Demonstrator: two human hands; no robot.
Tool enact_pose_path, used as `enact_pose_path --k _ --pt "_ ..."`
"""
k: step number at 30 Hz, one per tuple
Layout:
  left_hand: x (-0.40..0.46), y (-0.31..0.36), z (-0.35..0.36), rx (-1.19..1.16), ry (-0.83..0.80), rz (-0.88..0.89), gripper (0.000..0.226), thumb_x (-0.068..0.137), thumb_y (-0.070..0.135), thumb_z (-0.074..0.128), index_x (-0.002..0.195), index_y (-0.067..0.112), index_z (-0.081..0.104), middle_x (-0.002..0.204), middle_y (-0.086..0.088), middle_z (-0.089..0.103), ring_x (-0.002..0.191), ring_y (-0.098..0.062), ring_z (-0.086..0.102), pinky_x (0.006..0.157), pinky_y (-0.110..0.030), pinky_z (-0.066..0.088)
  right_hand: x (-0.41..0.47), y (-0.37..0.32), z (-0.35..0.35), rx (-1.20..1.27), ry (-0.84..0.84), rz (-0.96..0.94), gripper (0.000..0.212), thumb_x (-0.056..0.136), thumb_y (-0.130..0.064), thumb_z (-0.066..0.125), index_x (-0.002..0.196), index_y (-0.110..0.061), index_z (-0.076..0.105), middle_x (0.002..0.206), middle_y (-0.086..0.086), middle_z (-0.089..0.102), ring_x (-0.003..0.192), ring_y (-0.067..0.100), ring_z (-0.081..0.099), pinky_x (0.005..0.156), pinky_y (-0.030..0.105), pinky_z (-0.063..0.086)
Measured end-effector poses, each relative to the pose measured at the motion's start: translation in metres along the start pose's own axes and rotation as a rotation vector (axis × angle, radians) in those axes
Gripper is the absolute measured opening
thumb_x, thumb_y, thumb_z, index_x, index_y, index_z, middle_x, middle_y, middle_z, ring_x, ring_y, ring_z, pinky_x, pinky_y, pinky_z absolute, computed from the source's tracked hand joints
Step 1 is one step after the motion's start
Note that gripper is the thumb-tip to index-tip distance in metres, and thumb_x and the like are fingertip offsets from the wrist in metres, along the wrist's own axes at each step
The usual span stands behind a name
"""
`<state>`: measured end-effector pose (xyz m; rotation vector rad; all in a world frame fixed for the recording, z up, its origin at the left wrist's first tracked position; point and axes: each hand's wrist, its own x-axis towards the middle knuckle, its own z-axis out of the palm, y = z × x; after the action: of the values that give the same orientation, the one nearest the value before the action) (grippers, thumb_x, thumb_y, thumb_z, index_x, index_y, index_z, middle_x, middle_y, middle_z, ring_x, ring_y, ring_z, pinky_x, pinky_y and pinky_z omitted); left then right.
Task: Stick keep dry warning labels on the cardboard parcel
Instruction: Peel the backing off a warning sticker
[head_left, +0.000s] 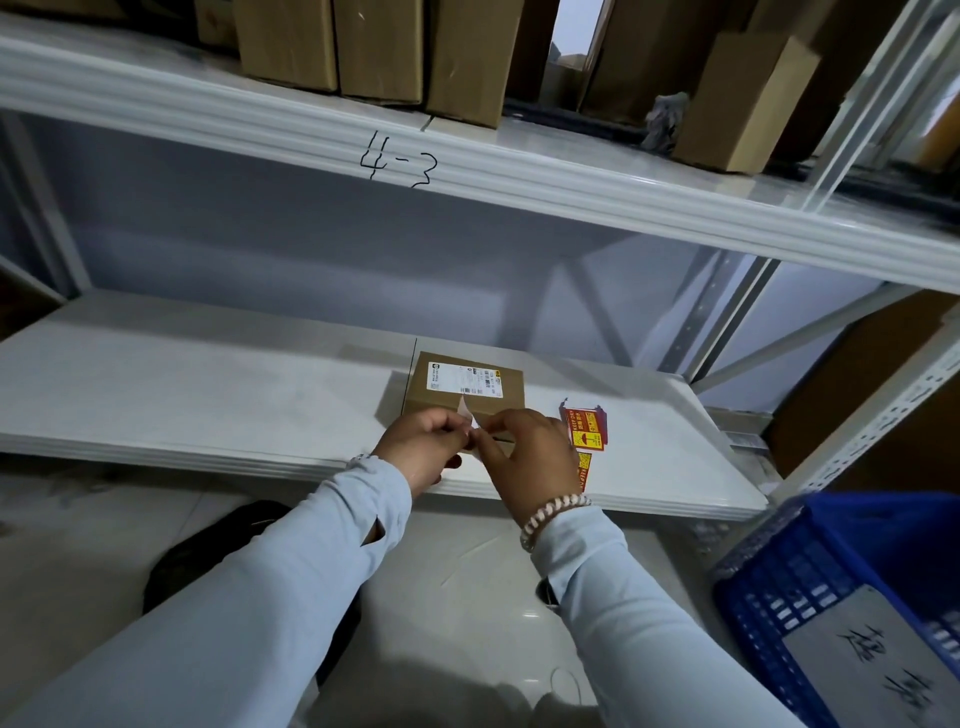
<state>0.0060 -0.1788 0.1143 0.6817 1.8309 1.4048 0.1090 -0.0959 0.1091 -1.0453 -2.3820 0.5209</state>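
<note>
Pale blue sleeves (291, 587) reach up from the bottom edge toward the white shelf (208, 395). Both hands meet at centre: the left hand (423, 441) and right hand (530, 447) each pinch shut on a small white label backing (467, 413), its curled corner sticking up between the fingertips. Just beyond them, at 12 o'clock, the cardboard parcel (465, 389) sits on the shelf. Red and yellow keep dry labels (587, 428) lie at 3 o'clock of the hands. At 5 o'clock stands a blue crate (810, 597).
</note>
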Motion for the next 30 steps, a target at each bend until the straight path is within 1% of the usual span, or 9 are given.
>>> enact_pose_path --k 6,8,11,13,20,24,25,27,30 --pt "-0.0013 0.0006 -0.0008 0.071 -0.010 0.056 0.009 0.092 0.024 0.058 0.092 0.020 0.066 0.097 0.001 0.070 0.078 -0.014 0.063 0.066 -0.023 0.045 -0.0013 0.0000 0.0000 0.171 -0.019 0.035 0.014 0.078 -0.041 0.056 0.079 -0.029 0.065 0.087 -0.008 0.067 0.093 0.023 0.061 0.083 0.043 0.050" --pt "-0.0013 0.0011 -0.0008 0.081 -0.022 0.046 0.009 0.092 0.025 0.057 0.089 0.023 0.065 0.096 0.002 0.070 0.079 -0.014 0.065 0.068 -0.024 0.045 -0.0004 0.0007 -0.0015 0.198 -0.040 0.056 0.008 0.082 -0.034 0.061 0.074 -0.030 0.060 0.080 -0.011 0.063 0.088 0.019 0.062 0.080 0.037 0.051" --pt "-0.0021 0.0032 -0.0001 0.066 -0.039 0.015 0.010 0.091 0.025 0.057 0.085 0.024 0.064 0.100 0.003 0.072 0.086 -0.016 0.069 0.074 -0.029 0.045 0.0002 0.0004 -0.0049 0.285 -0.087 0.115 0.017 0.085 -0.023 0.063 0.069 -0.027 0.058 0.070 -0.013 0.058 0.072 0.009 0.056 0.064 0.019 0.043" --pt "-0.0022 0.0044 0.0000 0.071 -0.029 0.001 0.009 0.089 0.023 0.057 0.083 0.022 0.063 0.101 0.002 0.073 0.091 -0.017 0.070 0.073 -0.030 0.044 0.0000 -0.0008 -0.0061 0.342 -0.115 0.146 0.022 0.086 -0.019 0.062 0.066 -0.027 0.057 0.068 -0.014 0.056 0.067 0.003 0.052 0.059 0.013 0.036" --pt "-0.0013 0.0038 -0.0026 0.098 -0.020 -0.020 0.012 0.086 0.017 0.051 0.076 0.020 0.056 0.100 -0.009 0.070 0.092 -0.013 0.072 0.070 -0.031 0.041 0.0007 0.0004 -0.0055 0.530 -0.141 0.256 0.022 0.085 -0.011 0.058 0.065 -0.020 0.061 0.069 -0.005 0.063 0.070 0.012 0.058 0.070 0.026 0.046" --pt "0.0009 0.0031 -0.0028 0.071 -0.025 -0.033 0.013 0.086 0.015 0.048 0.075 0.020 0.051 0.091 -0.003 0.065 0.090 -0.012 0.072 0.073 -0.031 0.041 0.0029 0.0005 -0.0035 0.587 -0.161 0.328 0.028 0.086 -0.007 0.055 0.062 -0.020 0.061 0.070 0.000 0.066 0.077 0.024 0.065 0.079 0.034 0.055" --pt "0.0010 0.0034 -0.0027 0.069 -0.024 -0.036 0.013 0.086 0.015 0.048 0.074 0.020 0.050 0.091 -0.003 0.065 0.091 -0.012 0.072 0.075 -0.031 0.042 0.0035 0.0008 -0.0025 0.607 -0.167 0.345 0.028 0.086 -0.007 0.055 0.062 -0.020 0.062 0.074 0.002 0.068 0.081 0.027 0.068 0.076 0.034 0.057" --pt "0.0020 0.0034 -0.0017 0.064 -0.021 -0.044 0.015 0.087 0.014 0.047 0.073 0.019 0.048 0.095 -0.006 0.069 0.093 -0.015 0.071 0.078 -0.031 0.045 0.0035 0.0004 -0.0029 0.648 -0.185 0.383 0.027 0.086 -0.006 0.053 0.064 -0.019 0.062 0.085 0.009 0.072 0.088 0.031 0.070 0.054 0.019 0.052" --pt "0.0032 0.0035 -0.0006 0.035 -0.030 -0.050 0.020 0.087 0.011 0.045 0.069 0.018 0.044 0.106 -0.015 0.072 0.094 -0.019 0.072 0.079 -0.033 0.045 0.0032 0.0000 -0.0073 0.708 -0.200 0.420 0.023 0.089 -0.002 0.048 0.070 -0.010 0.059 0.091 0.018 0.069 0.074 0.030 0.068 0.036 0.009 0.039"
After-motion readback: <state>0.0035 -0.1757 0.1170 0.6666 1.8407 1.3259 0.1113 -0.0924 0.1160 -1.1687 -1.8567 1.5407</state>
